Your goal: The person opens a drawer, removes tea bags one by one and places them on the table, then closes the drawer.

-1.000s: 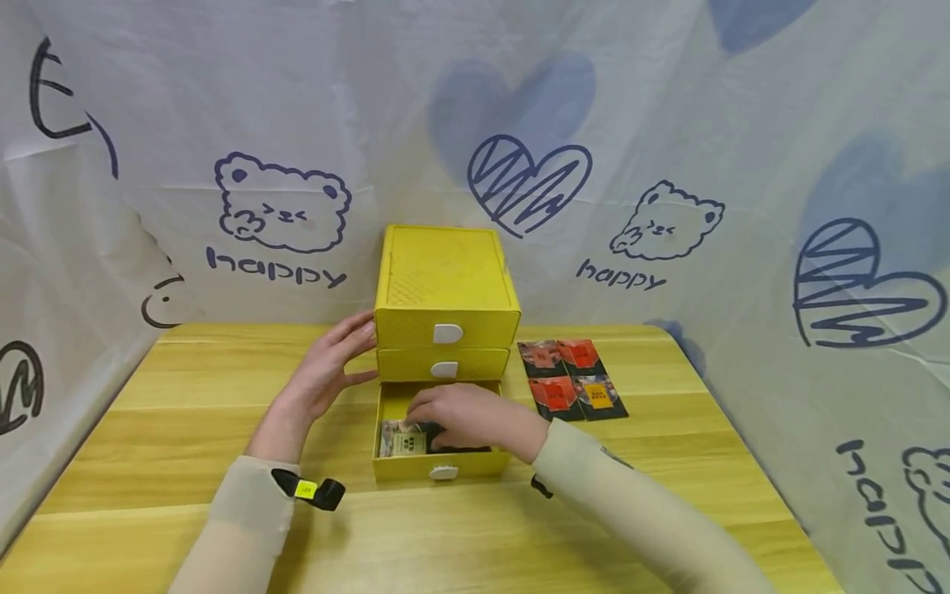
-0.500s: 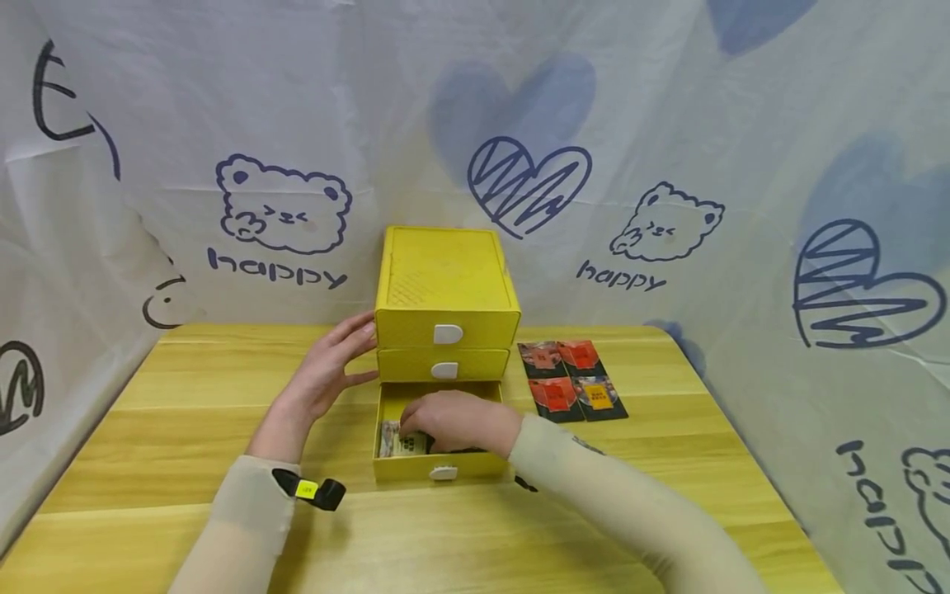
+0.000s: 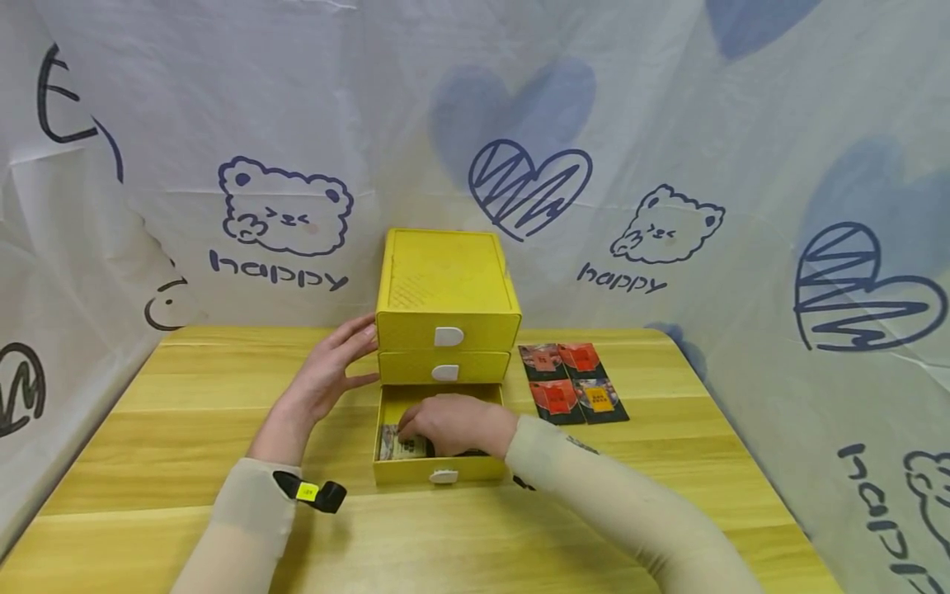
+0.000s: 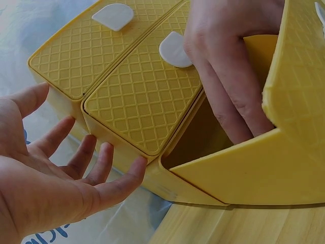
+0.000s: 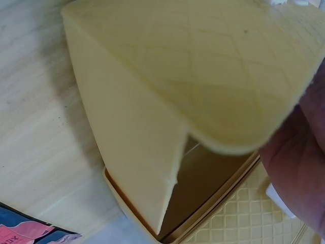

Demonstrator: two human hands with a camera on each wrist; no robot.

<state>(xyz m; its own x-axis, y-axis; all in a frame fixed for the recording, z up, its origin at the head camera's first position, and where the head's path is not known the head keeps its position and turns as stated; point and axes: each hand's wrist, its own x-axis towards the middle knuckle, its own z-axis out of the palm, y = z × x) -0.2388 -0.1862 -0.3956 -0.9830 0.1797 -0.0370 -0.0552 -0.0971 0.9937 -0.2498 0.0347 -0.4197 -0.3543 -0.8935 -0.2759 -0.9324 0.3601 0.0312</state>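
Note:
A yellow drawer cabinet [image 3: 449,272] stands at the back of the table, its bottom drawer [image 3: 404,472] pulled out. My right hand [image 3: 462,422] reaches down into that drawer, its fingers at a flat, cream-labelled card or packet [image 3: 407,448] on the left side. The drawer wall hides my right fingertips in the left wrist view, and whether they pinch anything is unclear. Something dark lies under the hand, mostly covered. My left hand [image 3: 326,371] rests against the cabinet's left side with fingers [image 4: 127,178] spread, the fingertips touching its edge.
Right of the cabinet, several flat cards or packets with red and orange labels [image 3: 573,382] lie side by side on the wooden table [image 3: 356,544]. Two upper drawers are closed, with white pull tabs [image 3: 449,336]. A printed white cloth [image 3: 282,99] hangs behind.
My right hand has shifted left inside the drawer, and its fingers now cover part of the cream-labelled card or packet. The left hand stays against the cabinet.

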